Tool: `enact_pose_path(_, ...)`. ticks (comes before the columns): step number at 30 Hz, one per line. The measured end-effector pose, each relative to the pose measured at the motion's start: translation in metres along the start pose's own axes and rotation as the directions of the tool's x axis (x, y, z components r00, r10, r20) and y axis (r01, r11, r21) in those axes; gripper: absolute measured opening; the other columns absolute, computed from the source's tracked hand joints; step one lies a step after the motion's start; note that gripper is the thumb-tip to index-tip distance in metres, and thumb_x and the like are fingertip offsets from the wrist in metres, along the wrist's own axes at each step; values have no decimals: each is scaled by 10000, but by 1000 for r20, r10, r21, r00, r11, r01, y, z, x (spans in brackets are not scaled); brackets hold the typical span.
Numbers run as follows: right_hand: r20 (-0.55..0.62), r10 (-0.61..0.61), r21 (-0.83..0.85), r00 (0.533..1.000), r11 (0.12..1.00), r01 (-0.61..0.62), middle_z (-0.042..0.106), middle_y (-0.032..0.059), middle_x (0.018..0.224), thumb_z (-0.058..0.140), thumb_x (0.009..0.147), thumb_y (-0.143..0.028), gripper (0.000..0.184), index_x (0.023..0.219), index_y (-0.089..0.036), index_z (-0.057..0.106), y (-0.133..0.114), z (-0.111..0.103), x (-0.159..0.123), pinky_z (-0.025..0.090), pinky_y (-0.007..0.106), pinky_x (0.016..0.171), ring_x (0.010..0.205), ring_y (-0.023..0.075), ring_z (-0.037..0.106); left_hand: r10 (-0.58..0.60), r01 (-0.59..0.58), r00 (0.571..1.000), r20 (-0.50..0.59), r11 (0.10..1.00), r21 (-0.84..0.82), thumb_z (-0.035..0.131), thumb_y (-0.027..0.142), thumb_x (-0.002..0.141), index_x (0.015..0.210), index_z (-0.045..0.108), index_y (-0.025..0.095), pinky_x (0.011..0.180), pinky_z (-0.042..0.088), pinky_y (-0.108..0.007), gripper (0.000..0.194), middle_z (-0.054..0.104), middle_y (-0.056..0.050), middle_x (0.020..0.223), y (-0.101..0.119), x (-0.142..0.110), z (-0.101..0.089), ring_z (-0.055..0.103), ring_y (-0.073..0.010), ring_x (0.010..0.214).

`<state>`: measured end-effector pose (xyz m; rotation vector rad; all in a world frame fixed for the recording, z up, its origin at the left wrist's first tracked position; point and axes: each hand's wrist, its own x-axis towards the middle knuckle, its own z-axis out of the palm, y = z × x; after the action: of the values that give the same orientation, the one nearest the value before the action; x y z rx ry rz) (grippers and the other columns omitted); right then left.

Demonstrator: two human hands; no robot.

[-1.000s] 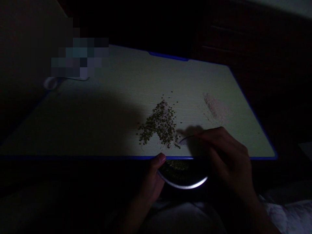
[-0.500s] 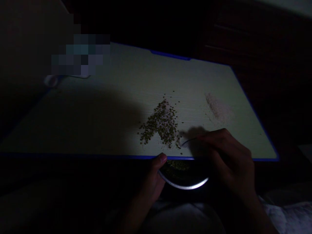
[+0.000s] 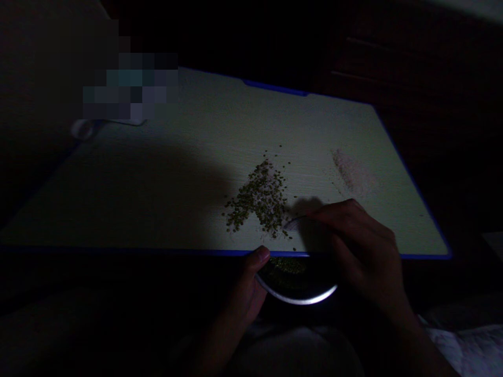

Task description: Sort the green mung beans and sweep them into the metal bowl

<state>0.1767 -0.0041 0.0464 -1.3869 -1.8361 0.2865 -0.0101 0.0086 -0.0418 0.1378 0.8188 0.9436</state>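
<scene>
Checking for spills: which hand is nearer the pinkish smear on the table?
Right. The right hand is just below the pinkish smear; the left hand is farther off, at the edge of the table.

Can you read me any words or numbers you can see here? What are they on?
I can read no words, numbers or signs: none show on the pale blue-edged tabletop, the round metal bowl or the small green beans, and the pixelated patch is too blurred to read.

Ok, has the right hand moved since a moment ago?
Yes, the right hand has shifted left, toward the pile of green beans, judged against the table's blue front edge.
</scene>
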Motion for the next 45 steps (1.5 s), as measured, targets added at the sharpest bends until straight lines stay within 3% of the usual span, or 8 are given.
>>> enact_pose_path(9, 41, -37, 53, 998, 998, 35, 759, 64, 1072, 525, 924, -55, 373, 1171, -235, 738, 4, -2, 6, 513, 410, 846, 1021, 247, 665, 28, -28, 1000, 9, 1000, -7, 855, 325, 737, 1437, 634, 222, 1196, 444, -544, 741, 839, -86, 1204, 0, -1, -1, 637, -386, 1366)
enact_pose_path(16, 25, 4, 61, 1000, 998, -5, 744, 59, 1049, 516, 936, -59, 353, 1151, -241, 728, 4, -7, -3, 501, 415, 828, 1012, 242, 643, -13, 13, 1000, 12, 1000, 0, 865, 353, 718, 1442, 633, 208, 1204, 432, -558, 774, 846, -92, 1189, 0, -2, 0, 653, -398, 1343)
enact_pose_path(24, 6, 65, 63, 998, 996, -65, 732, 56, 1053, 562, 946, -70, 331, 1160, -256, 734, 2, -10, -15, 501, 416, 814, 1008, 246, 652, 35, -34, 999, 18, 999, -24, 844, 307, 760, 1452, 623, 225, 1200, 440, -557, 731, 856, -72, 1143, 0, -1, 0, 641, -390, 1362)
enact_pose_path(29, -4, 69, 55, 998, 996, -69, 739, 55, 1082, 570, 954, -57, 346, 1193, -253, 726, -1, -9, -17, 517, 415, 828, 1023, 239, 656, 48, -47, 998, 33, 999, -27, 847, 309, 763, 1386, 679, 236, 1203, 444, -533, 649, 850, -76, 1169, 0, 0, 0, 622, -387, 1384)
enact_pose_path(35, 3, 26, 50, 1000, 998, -26, 740, 59, 1072, 563, 957, -53, 349, 1199, -249, 722, -1, -6, -12, 523, 403, 817, 1022, 233, 655, -4, 4, 1000, 16, 1000, -5, 867, 366, 717, 1283, 739, 179, 1188, 455, -564, 610, 868, -103, 1051, -1, 2, -1, 651, -426, 1336)
enact_pose_path(45, 11, 70, 83, 998, 994, -70, 728, 67, 1031, 561, 967, -64, 325, 1178, -235, 738, -4, -7, -17, 508, 405, 796, 990, 233, 645, -16, 16, 1000, -20, 1000, -9, 900, 372, 679, 1174, 778, 203, 1190, 448, -566, 538, 870, -84, 1038, 1, -1, 0, 671, -421, 1309)
